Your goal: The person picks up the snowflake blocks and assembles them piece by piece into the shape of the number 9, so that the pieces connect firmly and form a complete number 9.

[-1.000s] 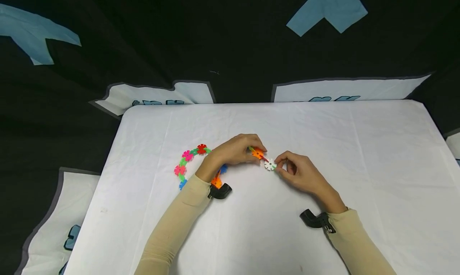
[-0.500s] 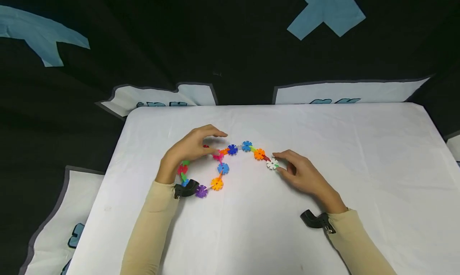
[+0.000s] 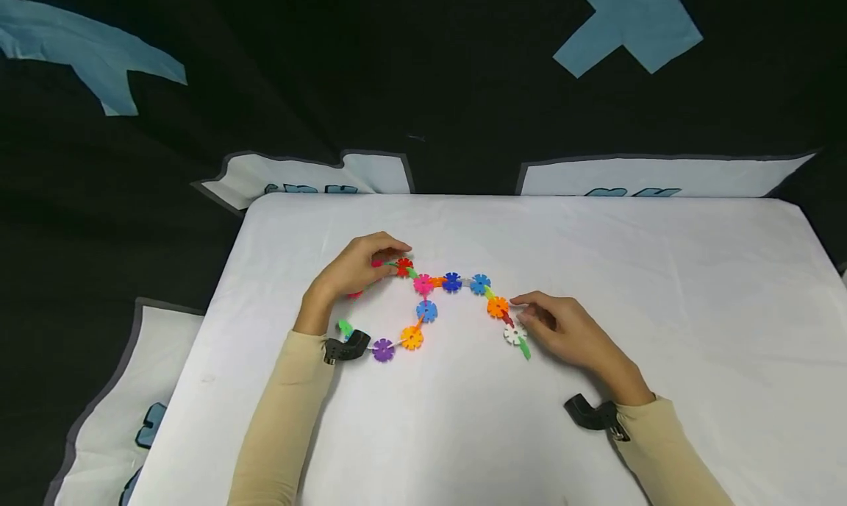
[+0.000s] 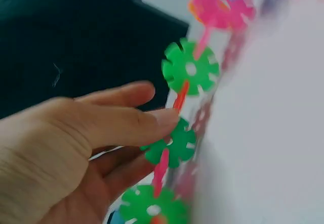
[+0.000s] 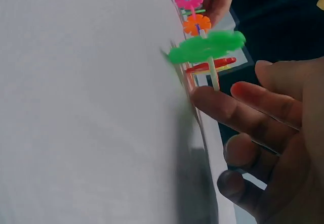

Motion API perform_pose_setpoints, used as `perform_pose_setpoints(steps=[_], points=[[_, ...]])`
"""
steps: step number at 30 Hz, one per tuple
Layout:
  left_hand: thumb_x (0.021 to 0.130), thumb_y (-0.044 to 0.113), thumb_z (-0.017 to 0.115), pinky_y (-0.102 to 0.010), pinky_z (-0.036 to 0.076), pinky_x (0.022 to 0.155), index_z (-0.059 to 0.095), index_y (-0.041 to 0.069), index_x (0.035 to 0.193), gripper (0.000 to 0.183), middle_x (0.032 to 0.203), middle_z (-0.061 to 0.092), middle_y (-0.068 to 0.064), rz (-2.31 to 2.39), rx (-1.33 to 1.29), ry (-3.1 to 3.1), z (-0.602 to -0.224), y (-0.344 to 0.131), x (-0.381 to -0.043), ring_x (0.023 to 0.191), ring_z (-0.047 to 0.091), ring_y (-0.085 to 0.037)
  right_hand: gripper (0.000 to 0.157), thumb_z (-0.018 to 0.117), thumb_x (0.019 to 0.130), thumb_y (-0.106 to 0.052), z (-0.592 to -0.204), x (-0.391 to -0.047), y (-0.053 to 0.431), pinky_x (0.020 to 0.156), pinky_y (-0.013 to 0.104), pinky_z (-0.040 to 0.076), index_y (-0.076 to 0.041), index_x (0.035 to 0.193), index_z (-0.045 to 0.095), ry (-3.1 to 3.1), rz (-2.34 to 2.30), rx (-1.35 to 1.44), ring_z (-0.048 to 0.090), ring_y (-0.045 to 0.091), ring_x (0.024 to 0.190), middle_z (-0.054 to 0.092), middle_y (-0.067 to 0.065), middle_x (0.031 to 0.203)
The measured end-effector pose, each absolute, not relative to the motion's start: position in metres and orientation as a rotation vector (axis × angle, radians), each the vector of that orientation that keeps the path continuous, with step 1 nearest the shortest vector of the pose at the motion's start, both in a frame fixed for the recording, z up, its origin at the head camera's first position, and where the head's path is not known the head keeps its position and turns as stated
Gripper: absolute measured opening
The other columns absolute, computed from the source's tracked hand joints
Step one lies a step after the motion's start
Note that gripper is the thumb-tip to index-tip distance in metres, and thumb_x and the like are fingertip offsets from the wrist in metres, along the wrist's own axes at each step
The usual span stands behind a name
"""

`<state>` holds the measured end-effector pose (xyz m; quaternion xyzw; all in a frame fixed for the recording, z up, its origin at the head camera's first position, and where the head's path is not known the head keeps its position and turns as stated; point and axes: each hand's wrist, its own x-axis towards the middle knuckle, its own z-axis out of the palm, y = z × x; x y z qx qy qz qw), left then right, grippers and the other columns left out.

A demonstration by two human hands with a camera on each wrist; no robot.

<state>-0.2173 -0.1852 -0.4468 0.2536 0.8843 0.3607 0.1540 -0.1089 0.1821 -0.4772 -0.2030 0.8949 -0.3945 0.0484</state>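
Observation:
A chain of colourful notched plastic discs (image 3: 452, 282) lies on the table, some discs slotted in edge-on between flat ones. My left hand (image 3: 360, 267) pinches it near the red disc (image 3: 404, 267); in the left wrist view the thumb and fingers hold a green disc (image 4: 185, 143). A looped part runs through a blue disc (image 3: 426, 311) and an orange one to a purple disc (image 3: 383, 350), then passes behind the left wrist camera. My right hand (image 3: 569, 333) has its fingers spread beside the white disc (image 3: 515, 335). A green disc (image 5: 207, 47) at the chain's end stands close to its fingertips.
The white-covered table (image 3: 629, 271) reaches a straight far edge, with a dark printed cloth (image 3: 463, 87) hanging behind it. A black wrist camera mount (image 3: 347, 346) on the left arm sits over part of the chain.
My left hand went left from the orange disc to the chain's left part, drawing it up and right. My right hand has loosened from the white disc, and the end green disc now points downward.

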Motion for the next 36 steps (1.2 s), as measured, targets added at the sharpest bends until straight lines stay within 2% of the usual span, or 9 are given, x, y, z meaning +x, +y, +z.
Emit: perform_pose_setpoints(steps=[4, 9, 13, 19, 22, 27, 29, 32, 36], points=[[0.086, 0.010, 0.075, -0.043, 0.044, 0.105, 0.064, 0.007, 0.127, 0.043, 0.126, 0.060, -0.010, 0.992, 0.695, 2.609, -0.441, -0.188, -0.217, 0.118, 0.054, -0.026, 0.030, 0.069, 0.091, -0.011, -0.478, -0.109, 0.182, 0.057, 0.021, 0.040, -0.009, 0.121, 0.066, 2.748, -1.199, -0.649, 0.046, 0.007, 0.066, 0.064, -0.003, 0.090], [0.082, 0.011, 0.078, -0.038, 0.049, 0.085, 0.062, 0.006, 0.130, 0.050, 0.118, 0.061, -0.013, 0.819, 0.515, 2.565, -0.428, -0.211, -0.210, 0.097, 0.058, -0.025, 0.043, 0.069, 0.089, -0.006, -0.479, -0.107, 0.179, 0.064, 0.021, 0.046, -0.010, 0.131, 0.061, 2.682, -1.178, -0.764, 0.049, 0.008, 0.076, 0.064, 0.004, 0.122], [0.084, 0.012, 0.078, -0.035, 0.049, 0.082, 0.062, 0.007, 0.128, 0.048, 0.115, 0.063, -0.011, 0.779, 0.437, 2.508, -0.428, -0.219, -0.209, 0.091, 0.060, -0.021, 0.036, 0.069, 0.089, -0.004, -0.478, -0.107, 0.179, 0.064, 0.021, 0.046, -0.011, 0.124, 0.066, 2.651, -1.168, -0.796, 0.049, 0.007, 0.075, 0.066, 0.002, 0.115], [0.085, 0.013, 0.076, -0.038, 0.049, 0.092, 0.063, 0.009, 0.128, 0.045, 0.113, 0.066, -0.010, 0.887, 0.485, 2.478, -0.429, -0.212, -0.214, 0.097, 0.063, -0.022, 0.018, 0.068, 0.090, -0.005, -0.476, -0.108, 0.183, 0.066, 0.024, 0.045, -0.013, 0.106, 0.069, 2.758, -1.163, -0.798, 0.050, 0.008, 0.078, 0.064, -0.002, 0.105], [0.085, 0.016, 0.077, -0.037, 0.048, 0.089, 0.063, 0.008, 0.128, 0.045, 0.110, 0.065, -0.010, 0.841, 0.420, 2.504, -0.423, -0.214, -0.212, 0.097, 0.061, -0.021, 0.022, 0.066, 0.091, -0.006, -0.476, -0.107, 0.184, 0.075, 0.031, 0.051, -0.014, 0.112, 0.069, 2.786, -1.137, -0.814, 0.057, 0.014, 0.090, 0.060, 0.004, 0.119], [0.084, 0.022, 0.077, -0.032, 0.053, 0.070, 0.057, 0.006, 0.130, 0.053, 0.094, 0.062, -0.011, 0.782, 0.246, 2.354, -0.413, -0.221, -0.208, 0.073, 0.062, -0.020, 0.031, 0.063, 0.094, -0.007, -0.475, -0.106, 0.183, 0.094, 0.045, 0.051, -0.015, 0.124, 0.067, 2.736, -1.127, -0.848, 0.061, 0.021, 0.113, 0.060, 0.003, 0.128], [0.084, 0.021, 0.078, -0.034, 0.057, 0.064, 0.052, 0.007, 0.134, 0.059, 0.093, 0.061, -0.013, 0.815, 0.195, 2.224, -0.414, -0.220, -0.206, 0.064, 0.064, -0.020, 0.030, 0.064, 0.093, -0.007, -0.473, -0.106, 0.182, 0.093, 0.042, 0.052, -0.015, 0.122, 0.067, 2.719, -1.128, -0.844, 0.061, 0.017, 0.110, 0.063, -0.001, 0.123], [0.085, 0.013, 0.077, -0.037, 0.059, 0.062, 0.045, 0.007, 0.138, 0.062, 0.097, 0.060, -0.016, 0.862, 0.191, 2.118, -0.416, -0.215, -0.204, 0.060, 0.067, -0.021, 0.029, 0.068, 0.091, -0.008, -0.470, -0.105, 0.182, 0.077, 0.030, 0.053, -0.017, 0.118, 0.068, 2.684, -1.117, -0.825, 0.059, 0.010, 0.089, 0.065, -0.005, 0.112], [0.086, 0.009, 0.074, -0.034, 0.058, 0.064, 0.048, 0.009, 0.138, 0.058, 0.102, 0.060, -0.016, 0.854, 0.313, 2.226, -0.421, -0.201, -0.205, 0.061, 0.066, -0.020, 0.032, 0.073, 0.087, -0.009, -0.464, -0.103, 0.184, 0.057, 0.020, 0.041, -0.015, 0.116, 0.062, 2.593, -1.116, -0.781, 0.047, 0.006, 0.065, 0.065, -0.008, 0.093]])
